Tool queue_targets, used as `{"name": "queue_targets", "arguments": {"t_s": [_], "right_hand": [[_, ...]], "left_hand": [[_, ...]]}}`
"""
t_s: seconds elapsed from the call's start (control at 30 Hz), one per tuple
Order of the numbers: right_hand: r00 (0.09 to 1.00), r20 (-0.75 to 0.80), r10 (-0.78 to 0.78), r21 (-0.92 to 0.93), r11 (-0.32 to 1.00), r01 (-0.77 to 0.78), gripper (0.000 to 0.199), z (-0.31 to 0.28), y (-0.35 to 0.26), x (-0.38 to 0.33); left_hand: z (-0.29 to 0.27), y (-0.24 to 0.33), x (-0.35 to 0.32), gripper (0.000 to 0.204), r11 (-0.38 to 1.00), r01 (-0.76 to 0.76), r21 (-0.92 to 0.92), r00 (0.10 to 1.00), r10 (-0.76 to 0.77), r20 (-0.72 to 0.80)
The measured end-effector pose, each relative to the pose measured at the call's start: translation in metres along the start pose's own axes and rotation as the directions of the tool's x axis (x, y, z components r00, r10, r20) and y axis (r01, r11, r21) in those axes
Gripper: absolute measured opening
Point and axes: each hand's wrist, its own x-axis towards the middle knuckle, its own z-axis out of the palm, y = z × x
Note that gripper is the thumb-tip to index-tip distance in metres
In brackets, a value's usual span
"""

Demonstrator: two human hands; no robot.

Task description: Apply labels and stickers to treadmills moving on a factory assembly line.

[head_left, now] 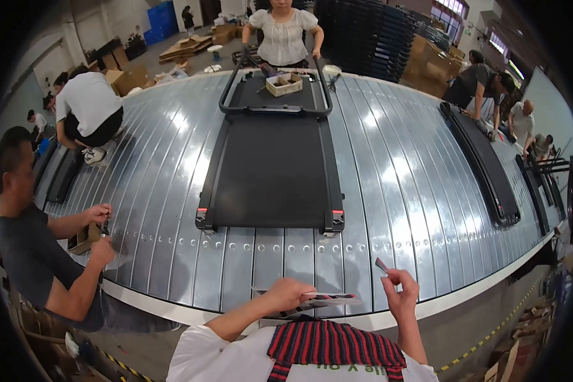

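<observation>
A few sticker sheets (334, 298) with dark and red pieces are pinched in my left hand (289, 294), just over the near edge of the slatted metal conveyor (280, 258). To the right, my right hand (401, 290) is raised, with thumb and forefinger closed on a small dark sticker (381, 263). Ahead of both hands lies a black treadmill (270, 172). Its near corners carry dark end caps (333, 221) with red marks, and neither hand touches it. A handrail frame (275, 113) crosses its far end.
A small box of parts (284, 84) rests on the treadmill's far end, where a person (283, 32) grips the handrail. At left another person (51, 254) works with a tool. Someone crouches (89, 105) on the conveyor. A second black treadmill (481, 162) lies at right.
</observation>
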Motion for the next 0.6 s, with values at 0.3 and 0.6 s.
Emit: {"name": "queue_targets", "arguments": {"t_s": [0.3,0.6], "right_hand": [[0.832,0.316,0.456,0.372,0.747,-0.551,0.010,0.034,0.075,0.062],[0.644,0.544,0.537,0.390,0.518,-0.761,0.014,0.109,0.150,0.163]], "left_hand": [[-0.018,-0.006,0.013,0.020,0.991,0.063,0.118,0.993,-0.074,0.091],[-0.042,-0.029,0.098,0.008,0.958,0.001,0.286,0.999,-0.013,0.042]]}}
